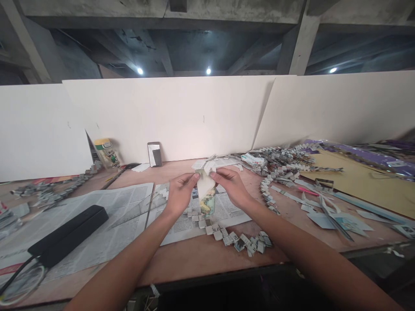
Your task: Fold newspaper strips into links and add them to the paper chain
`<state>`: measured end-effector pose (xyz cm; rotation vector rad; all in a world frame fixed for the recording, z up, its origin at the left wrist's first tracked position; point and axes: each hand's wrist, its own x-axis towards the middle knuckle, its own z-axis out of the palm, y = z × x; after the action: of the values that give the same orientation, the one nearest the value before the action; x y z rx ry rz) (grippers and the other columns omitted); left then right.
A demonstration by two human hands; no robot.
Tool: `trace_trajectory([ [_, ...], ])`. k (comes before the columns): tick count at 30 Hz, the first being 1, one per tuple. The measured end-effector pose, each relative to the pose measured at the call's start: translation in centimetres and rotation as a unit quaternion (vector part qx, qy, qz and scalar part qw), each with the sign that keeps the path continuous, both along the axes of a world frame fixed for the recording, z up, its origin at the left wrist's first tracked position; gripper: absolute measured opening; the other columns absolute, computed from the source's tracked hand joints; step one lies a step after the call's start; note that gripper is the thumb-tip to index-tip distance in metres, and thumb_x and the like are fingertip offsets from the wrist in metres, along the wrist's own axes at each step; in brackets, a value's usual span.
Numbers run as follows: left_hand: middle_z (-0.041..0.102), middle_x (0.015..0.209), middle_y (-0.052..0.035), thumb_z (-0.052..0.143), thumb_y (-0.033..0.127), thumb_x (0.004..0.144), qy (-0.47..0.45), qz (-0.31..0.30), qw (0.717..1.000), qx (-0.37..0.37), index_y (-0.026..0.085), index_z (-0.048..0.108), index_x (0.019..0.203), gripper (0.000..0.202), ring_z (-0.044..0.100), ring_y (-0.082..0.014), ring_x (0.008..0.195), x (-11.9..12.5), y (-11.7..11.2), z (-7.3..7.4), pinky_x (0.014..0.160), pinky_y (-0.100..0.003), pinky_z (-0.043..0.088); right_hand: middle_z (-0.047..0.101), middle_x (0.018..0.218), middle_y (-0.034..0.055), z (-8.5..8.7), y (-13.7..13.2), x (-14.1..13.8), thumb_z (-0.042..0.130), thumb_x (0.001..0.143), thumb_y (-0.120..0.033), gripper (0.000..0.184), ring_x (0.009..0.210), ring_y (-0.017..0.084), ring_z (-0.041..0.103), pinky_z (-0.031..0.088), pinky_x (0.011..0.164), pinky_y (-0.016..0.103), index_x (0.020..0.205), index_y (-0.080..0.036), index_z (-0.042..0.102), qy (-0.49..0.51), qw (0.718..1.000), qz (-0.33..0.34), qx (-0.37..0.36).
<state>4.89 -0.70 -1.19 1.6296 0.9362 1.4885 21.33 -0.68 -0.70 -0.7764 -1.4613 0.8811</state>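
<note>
Between my two hands, over the middle of the table, is a piece of printed paper (207, 201), pale on its upper part and green and yellow below. My left hand (180, 192) pinches its upper left edge between thumb and fingers. On the upper right edge, my right hand (231, 185) has a similar pinch. Newspaper sheets (181, 231) lie under the hands. A chain of folded paper links (227, 236) runs across the table just below the held paper and curves to the right. A clear set square (142, 209) rests left of my left hand.
Scissors (333, 216) and paper scraps (324, 221) lie at right, near a pink pen (308, 191). A heap of folded-paper chains (279, 162) is behind them. At left are a black box with a cable (69, 233), a yellow-capped jar (106, 153) and an upright phone (154, 154). White boards (168, 116) stand along the back.
</note>
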Motion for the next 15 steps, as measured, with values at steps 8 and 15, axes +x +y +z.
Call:
trace_trajectory([
  [8,0.067,0.074,-0.0037,0.06,0.046,0.077,-0.006,0.006,1.0,0.001,0.015,0.071,0.081,0.033,0.058,-0.0171,0.071,0.07,0.36,-0.2,0.068,-0.028,0.046,0.05,0.061,-0.0004,-0.19,0.21,0.02,0.059,0.076,-0.044,0.032,0.06,0.013,0.047,0.041,0.059,0.026,0.058,-0.017,0.056,-0.008,1.0,-0.014,0.016],
  [15,0.067,0.072,-0.0035,0.062,0.046,0.075,-0.031,0.027,0.999,-0.01,0.015,0.07,0.082,0.033,0.058,-0.0156,0.068,0.13,0.34,-0.25,0.066,-0.027,0.046,0.055,0.066,0.0016,-0.26,0.12,0.16,0.06,0.077,-0.04,0.026,0.063,0.013,0.049,0.041,0.06,0.027,0.067,-0.016,0.063,-0.027,0.999,0.002,0.019],
])
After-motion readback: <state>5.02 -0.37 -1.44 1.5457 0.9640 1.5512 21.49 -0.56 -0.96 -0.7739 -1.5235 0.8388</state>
